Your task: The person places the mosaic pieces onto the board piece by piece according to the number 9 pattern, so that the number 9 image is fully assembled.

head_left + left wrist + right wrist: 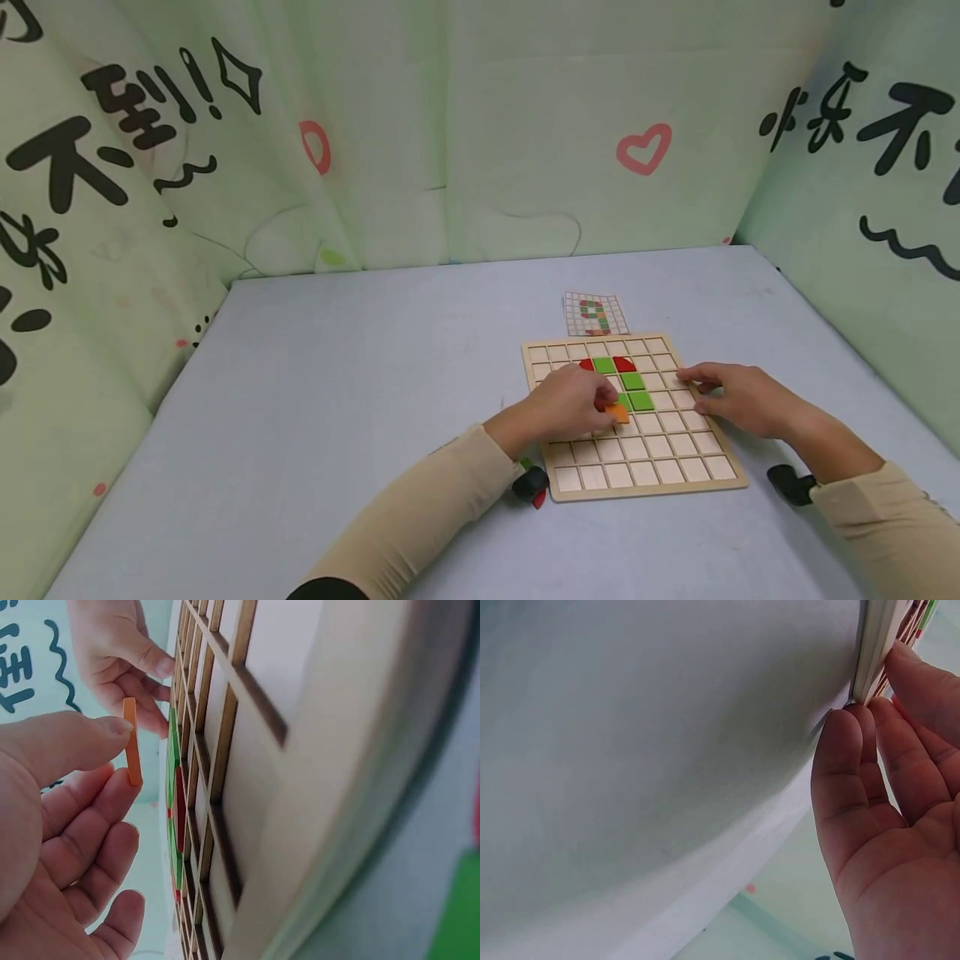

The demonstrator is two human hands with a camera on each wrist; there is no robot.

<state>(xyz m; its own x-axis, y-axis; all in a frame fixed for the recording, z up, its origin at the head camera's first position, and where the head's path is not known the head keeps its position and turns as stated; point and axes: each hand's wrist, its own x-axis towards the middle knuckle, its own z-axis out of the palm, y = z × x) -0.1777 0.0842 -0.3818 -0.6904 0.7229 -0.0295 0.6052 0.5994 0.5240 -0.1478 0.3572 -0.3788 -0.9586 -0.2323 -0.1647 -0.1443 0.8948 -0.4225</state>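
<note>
A wooden grid board lies on the table, with green tiles and red curved tiles set in some of its squares. Just over its middle, my left hand pinches a thin orange tile between thumb and fingertips. The left wrist view shows this tile on edge, apart from the grid. At the board's right side, my right hand grips the edge, thumb on top and fingertips against the side, as the right wrist view shows. The left hand hides part of the grid and some tiles.
Behind the board lies a small printed pattern card. A loose red piece and a green piece lie by the board's left edge, partly behind the left wrist's black camera. Printed curtains enclose the table.
</note>
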